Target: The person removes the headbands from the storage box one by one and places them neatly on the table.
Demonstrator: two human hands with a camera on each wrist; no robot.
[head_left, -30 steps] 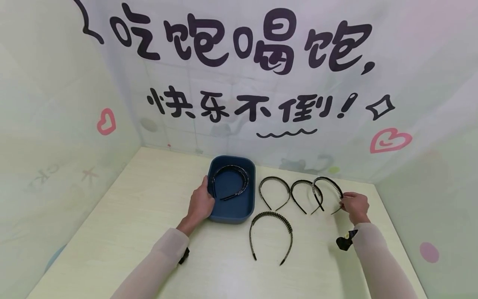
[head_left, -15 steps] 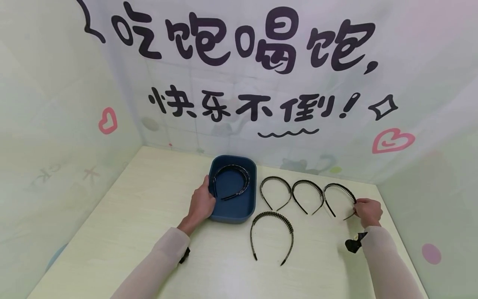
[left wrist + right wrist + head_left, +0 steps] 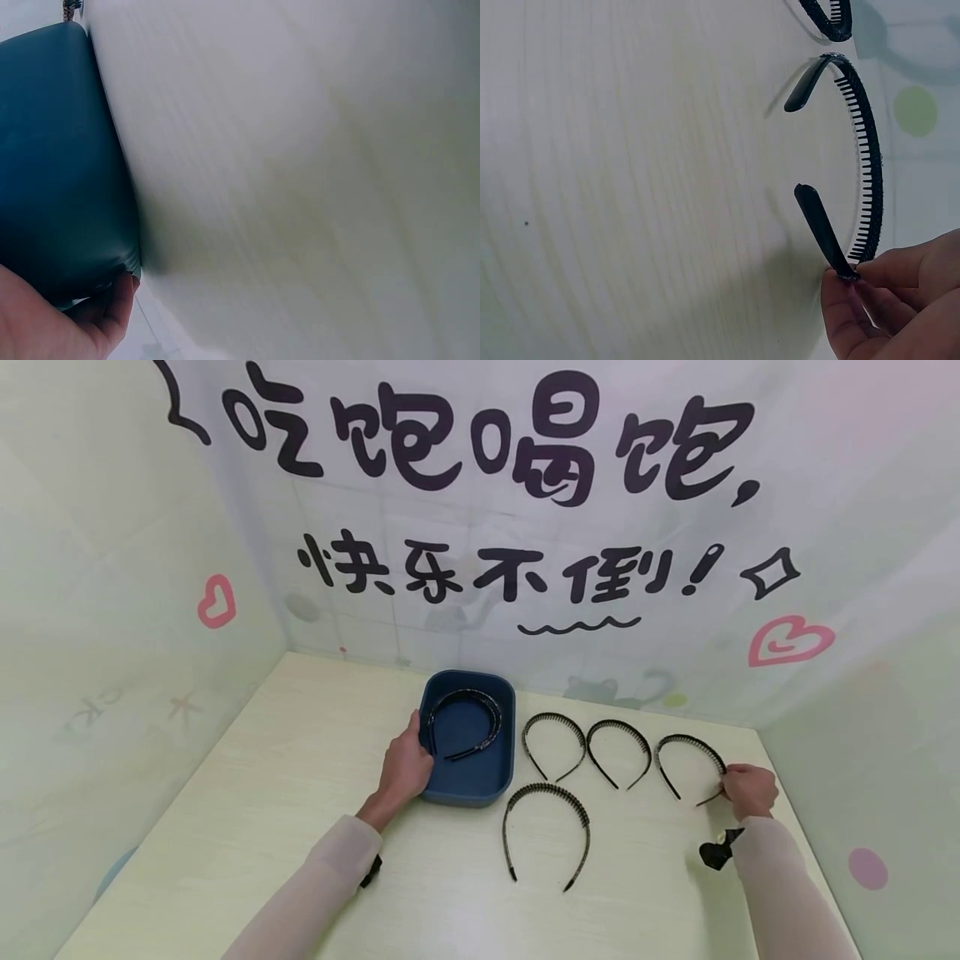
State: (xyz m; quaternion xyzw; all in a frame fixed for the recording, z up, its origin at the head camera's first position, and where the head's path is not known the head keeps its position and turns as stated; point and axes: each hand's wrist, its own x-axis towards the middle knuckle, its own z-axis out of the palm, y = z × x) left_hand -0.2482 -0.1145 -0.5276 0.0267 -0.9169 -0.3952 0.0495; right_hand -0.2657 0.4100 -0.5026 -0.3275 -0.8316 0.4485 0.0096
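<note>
On the left of the head view, my left hand (image 3: 406, 766) grips the side wall of a blue plastic bin (image 3: 487, 781). In the left wrist view its fingers (image 3: 114, 319) curl at the bin's corner. Inside the bin lie dark, glittery headbands (image 3: 497, 718), stacked together. At the far right, my right hand (image 3: 752, 789) pinches one arm of a black toothed headband (image 3: 688, 738) between thumb and fingers. The right wrist view shows this headband (image 3: 877, 165) with its comb teeth facing inward and its two tips pointing away from the back wall.
Two toothed headbands (image 3: 553, 717) (image 3: 619, 724) lie in a row between the bin and the held one. A wider headband (image 3: 547, 788) lies in front of them. A printed curtain (image 3: 465, 635) rises behind the pale wooden table (image 3: 300, 735).
My right hand has carried the headband right and slightly toward me, off its overlap with the neighbouring headband to a spot apart at the row's end. My left hand and the bin stay put.
</note>
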